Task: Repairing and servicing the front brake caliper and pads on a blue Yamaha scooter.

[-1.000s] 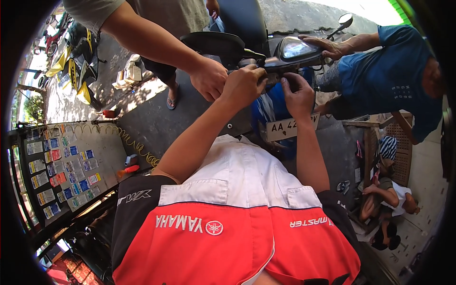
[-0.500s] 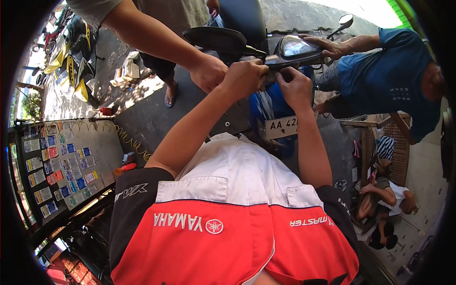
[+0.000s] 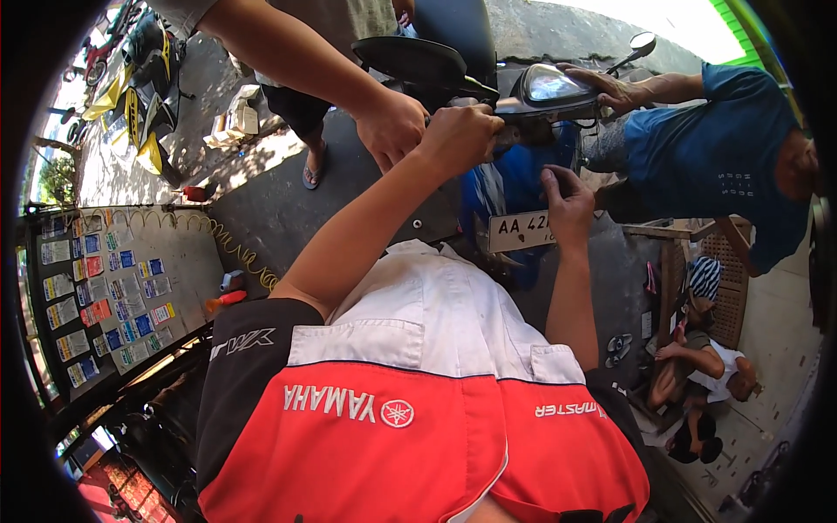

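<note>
A blue motor scooter [image 3: 482, 193] stands in front of me with its headlight unit [image 3: 551, 84] facing up. My left hand [image 3: 460, 138] is closed at the left edge of that unit, below a black mirror [image 3: 410, 59]; whatever its fingers grip is hidden. Lower and to the right, my right hand [image 3: 571, 207] is held apart from the headlight, near the white number plate [image 3: 516, 232]. Its fingers are curled toward the thumb, and anything between them is too small to make out. Another person's hand [image 3: 392, 127] hangs just left of my left wrist.
A person in a blue shirt [image 3: 697, 144] rests a hand [image 3: 602, 85] on the headlight unit from the right. A board of colourful cards [image 3: 122, 296] and a coiled yellow hose [image 3: 228, 248] are at left. Another person sits low at right beside a wooden bench [image 3: 676, 279].
My right hand has moved down and right, away from the headlight unit toward the number plate. My left hand stays at the unit's edge. The other person's hand at left has shifted slightly.
</note>
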A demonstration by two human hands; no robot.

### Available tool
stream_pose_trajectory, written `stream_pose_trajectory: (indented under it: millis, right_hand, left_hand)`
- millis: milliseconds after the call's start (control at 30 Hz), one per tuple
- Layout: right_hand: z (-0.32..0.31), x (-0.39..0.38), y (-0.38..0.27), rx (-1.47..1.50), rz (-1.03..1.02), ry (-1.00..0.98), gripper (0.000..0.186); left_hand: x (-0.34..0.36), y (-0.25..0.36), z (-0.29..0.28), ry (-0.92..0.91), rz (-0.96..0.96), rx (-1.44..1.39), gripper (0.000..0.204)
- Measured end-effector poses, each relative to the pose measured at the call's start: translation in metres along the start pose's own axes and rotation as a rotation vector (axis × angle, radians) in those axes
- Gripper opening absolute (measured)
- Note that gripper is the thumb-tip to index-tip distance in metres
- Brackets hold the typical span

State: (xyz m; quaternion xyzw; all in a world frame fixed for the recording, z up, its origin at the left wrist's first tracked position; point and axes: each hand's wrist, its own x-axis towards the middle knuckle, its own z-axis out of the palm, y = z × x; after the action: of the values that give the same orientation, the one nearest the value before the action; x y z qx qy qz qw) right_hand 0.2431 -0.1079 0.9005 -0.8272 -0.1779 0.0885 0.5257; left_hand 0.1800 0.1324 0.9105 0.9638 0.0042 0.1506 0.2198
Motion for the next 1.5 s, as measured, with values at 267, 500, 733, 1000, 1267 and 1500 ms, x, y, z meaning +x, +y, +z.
stream_pose_trajectory:
  millis: [267, 500, 733, 1000, 1267, 1500]
  right_hand:
    - [-0.003, -0.092, 0.057, 0.071, 0.141, -0.230, 0.021]
    - [0.081, -0.113, 0.094, -0.272, 0.086, -0.718, 0.026]
    - [0.221, -0.093, 0.065, -0.529, 0.051, -1.235, 0.028]
    - [0.418, -0.051, 0.287, -0.917, 0.065, -1.110, 0.025]
    - [0.593, -0.151, 0.615, -0.989, 0.083, -1.316, 0.040]
    - [0.692, -0.211, 0.622, -1.096, 0.177, -1.146, 0.055]
  left_hand:
    - [-0.039, 0.010, -0.043, 0.171, -0.058, -0.178, 0.032]
    - [-0.189, 0.000, -0.041, 0.422, -0.569, -0.359, 0.038]
    - [-0.320, -0.051, 0.047, 0.223, -0.922, -0.577, 0.041]
    - [-0.441, -0.156, 0.220, -0.233, -1.153, -0.586, 0.043]
    - [-0.500, -0.195, 0.287, -0.057, -1.303, -0.884, 0.045]
    - [-0.527, -0.188, 0.301, -0.059, -1.498, -0.846, 0.040]
